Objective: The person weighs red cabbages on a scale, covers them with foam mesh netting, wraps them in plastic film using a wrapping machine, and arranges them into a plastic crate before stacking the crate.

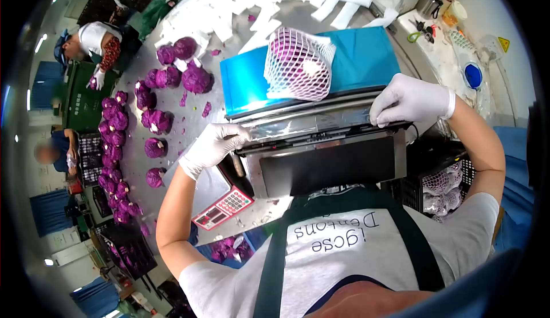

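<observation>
My left hand (213, 147), in a white glove, is closed with thumb and fingers pinched at the left end of a strip of clear plastic film (312, 124). At the film's right end, my gloved right hand (411, 101) is closed in the same way. The film stretches between both hands across the front of a wrapping machine (329, 168) with a dark front panel. Just beyond it, a purple cabbage (309, 66) in a white foam net (276, 83) rests on the machine's blue top (362, 60).
Several bare purple cabbages (197, 78) sit on the metal table (189, 120) at left. White foam nets (223, 12) are piled at the back. A red-and-white keypad scale (224, 208) stands near my left forearm. Crates hold wrapped cabbages (441, 189) at right. A co-worker (103, 46) bends over at far left.
</observation>
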`<state>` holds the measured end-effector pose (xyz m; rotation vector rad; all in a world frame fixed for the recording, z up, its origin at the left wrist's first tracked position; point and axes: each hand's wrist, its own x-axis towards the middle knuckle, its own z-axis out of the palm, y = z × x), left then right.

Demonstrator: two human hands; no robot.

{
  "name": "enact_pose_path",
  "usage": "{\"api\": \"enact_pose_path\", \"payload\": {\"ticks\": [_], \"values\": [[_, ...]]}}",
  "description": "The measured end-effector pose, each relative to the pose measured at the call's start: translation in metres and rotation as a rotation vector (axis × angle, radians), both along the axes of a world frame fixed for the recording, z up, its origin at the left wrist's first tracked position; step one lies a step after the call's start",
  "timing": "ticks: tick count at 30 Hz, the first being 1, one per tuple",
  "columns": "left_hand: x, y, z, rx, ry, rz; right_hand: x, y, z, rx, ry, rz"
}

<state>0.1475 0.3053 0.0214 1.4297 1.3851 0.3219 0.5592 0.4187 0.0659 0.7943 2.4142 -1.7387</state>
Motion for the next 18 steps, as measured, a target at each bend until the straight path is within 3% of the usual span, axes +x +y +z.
{"api": "enact_pose_path", "payload": {"ticks": [1,3,5,7,9,11,13,15,17,18], "values": [[-0.004,-0.007,-0.009,-0.091,-0.053,0.071,-0.002,0.0,-0.007,-0.056,0.012,-0.025],[-0.012,-0.01,-0.025,0.106,-0.011,0.041,0.005,0.003,-0.033,0.043,0.038,-0.043],[-0.024,-0.006,-0.047,0.247,-0.155,0.122,0.003,0.005,-0.044,0.03,0.025,-0.111],[-0.013,-0.007,-0.057,0.252,-0.257,0.227,-0.003,0.008,-0.047,0.146,0.116,-0.162],[-0.012,-0.006,-0.074,0.306,-0.108,0.236,-0.007,0.007,-0.047,0.19,0.165,-0.238],[-0.005,-0.009,-0.08,0.316,-0.153,0.312,-0.008,0.008,-0.053,0.299,0.191,-0.241],[0.005,-0.017,-0.059,0.273,-0.199,0.39,-0.007,-0.002,-0.048,0.208,0.229,-0.15],[0.018,-0.032,-0.015,0.24,-0.357,0.464,0.0,-0.026,-0.014,-0.157,0.137,-0.131],[0.027,-0.045,0.026,0.38,-0.287,0.373,0.016,-0.042,0.002,-0.192,0.242,-0.155],[0.027,-0.047,0.039,0.328,-0.344,0.377,0.024,-0.044,0.003,-0.159,0.368,-0.167]]}}
